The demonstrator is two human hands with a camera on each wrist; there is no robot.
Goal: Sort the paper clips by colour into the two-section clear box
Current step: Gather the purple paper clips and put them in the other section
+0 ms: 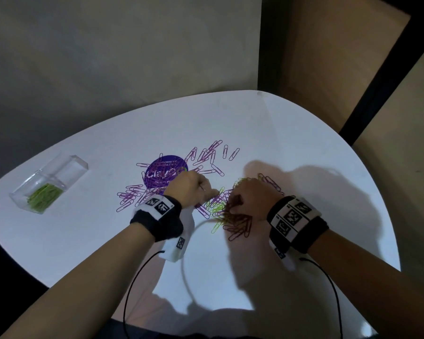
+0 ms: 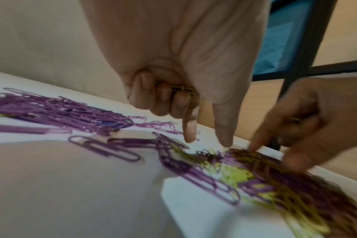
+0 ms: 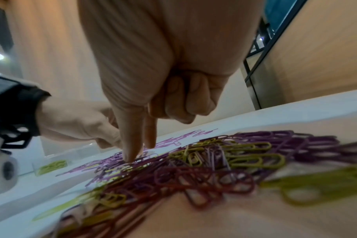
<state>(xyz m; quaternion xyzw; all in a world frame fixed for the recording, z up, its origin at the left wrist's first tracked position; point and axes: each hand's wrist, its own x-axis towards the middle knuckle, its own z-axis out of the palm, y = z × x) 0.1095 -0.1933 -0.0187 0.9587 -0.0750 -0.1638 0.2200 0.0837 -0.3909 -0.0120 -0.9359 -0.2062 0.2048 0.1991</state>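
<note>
Both hands work the mixed pile (image 1: 227,209) of paper clips near the middle of the counter (image 1: 83,241). Left hand (image 1: 194,189): thumb and forefinger point down at the pile's near-left edge, tips apart; the other 3 fingers are curled into the palm over a dark-yellow clip (image 2: 183,90), seen in the left wrist view. Right hand (image 1: 251,196): forefinger tip pressed onto the tangle, remaining fingers curled in; whether they trap a clip I cannot tell.

Two-section clear box (image 1: 50,184) sits well apart from the pile, off to its left and slightly farther back, its long axis running diagonally away from the person. Near section holds green clips (image 1: 44,196); far section looks empty. Left hand is the nearer one to the box, so any carry across falls to it, as I judge.

Pile itself: purple, yellow-green and dark red clips interlocked. To the pile's left and behind it lies a looser spread of purple clips (image 1: 130,196), partly over a round purple sticker (image 1: 167,165). Green remains in the pile, so sorting is not finished.
</note>
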